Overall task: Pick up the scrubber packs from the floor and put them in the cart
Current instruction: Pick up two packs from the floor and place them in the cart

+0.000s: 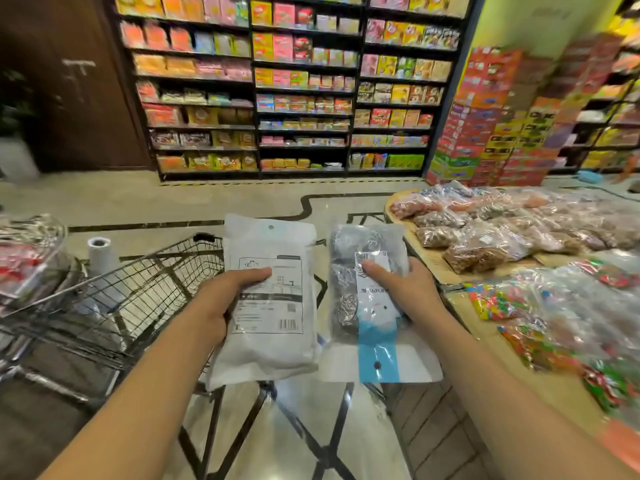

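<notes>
head view: the left hand has its grip around a white scrubber pack and the right hand around a clear scrubber pack, side by side above the tiled floor. the wire cart sits just left, the packs past its rim. a low worktop of bagged snacks lies right, stocked shelves beyond open floor.

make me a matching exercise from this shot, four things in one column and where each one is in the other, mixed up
Things:
1. white opaque pack with a printed line drawing
2. clear pack of dark steel-wool scrubbers with a blue strip
3. black wire shopping cart
4. white paper roll

Places:
A. standing on the floor beyond the cart
B. held in the right hand
C. to the left of both packs
D. held in the left hand

Pairs: 1-D, 2-B, 3-C, 4-A
</notes>
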A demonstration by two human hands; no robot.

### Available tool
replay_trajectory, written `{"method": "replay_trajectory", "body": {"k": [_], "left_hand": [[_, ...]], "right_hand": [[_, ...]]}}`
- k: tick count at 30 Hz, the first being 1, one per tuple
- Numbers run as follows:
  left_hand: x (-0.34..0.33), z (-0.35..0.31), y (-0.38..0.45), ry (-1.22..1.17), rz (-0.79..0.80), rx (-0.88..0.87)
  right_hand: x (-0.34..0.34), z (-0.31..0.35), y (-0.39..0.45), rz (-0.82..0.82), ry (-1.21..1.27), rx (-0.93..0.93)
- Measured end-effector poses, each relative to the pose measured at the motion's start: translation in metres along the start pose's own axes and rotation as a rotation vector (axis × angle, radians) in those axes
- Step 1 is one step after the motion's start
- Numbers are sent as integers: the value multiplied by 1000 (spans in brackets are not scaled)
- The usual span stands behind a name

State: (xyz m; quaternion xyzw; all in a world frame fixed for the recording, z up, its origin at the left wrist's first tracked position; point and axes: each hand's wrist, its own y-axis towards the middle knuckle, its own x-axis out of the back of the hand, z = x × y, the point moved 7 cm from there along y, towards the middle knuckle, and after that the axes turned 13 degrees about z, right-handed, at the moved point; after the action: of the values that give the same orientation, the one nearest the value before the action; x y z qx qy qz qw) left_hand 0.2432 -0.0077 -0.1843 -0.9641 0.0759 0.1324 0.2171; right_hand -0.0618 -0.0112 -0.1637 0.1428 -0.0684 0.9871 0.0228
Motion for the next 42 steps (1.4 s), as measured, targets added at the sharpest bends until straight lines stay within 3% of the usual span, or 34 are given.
{"method": "replay_trajectory", "body": {"k": [9,17,25,30,42], "left_hand": [[63,-52,120,-76,-184,-33],[158,-67,173,-193,-455,-67],[279,-42,189,-356,-655,-80],[362,-10,205,-471,-698,-56],[460,83,263,-764,-781,-93]], "right_hand": [[-70,18,193,245,-49,81],[-184,38,336,549,-174,75],[-350,33,395,797,-252,43],[-445,22,420,927,-412,92],[-594,-58,465,944,-444,-103]]}}
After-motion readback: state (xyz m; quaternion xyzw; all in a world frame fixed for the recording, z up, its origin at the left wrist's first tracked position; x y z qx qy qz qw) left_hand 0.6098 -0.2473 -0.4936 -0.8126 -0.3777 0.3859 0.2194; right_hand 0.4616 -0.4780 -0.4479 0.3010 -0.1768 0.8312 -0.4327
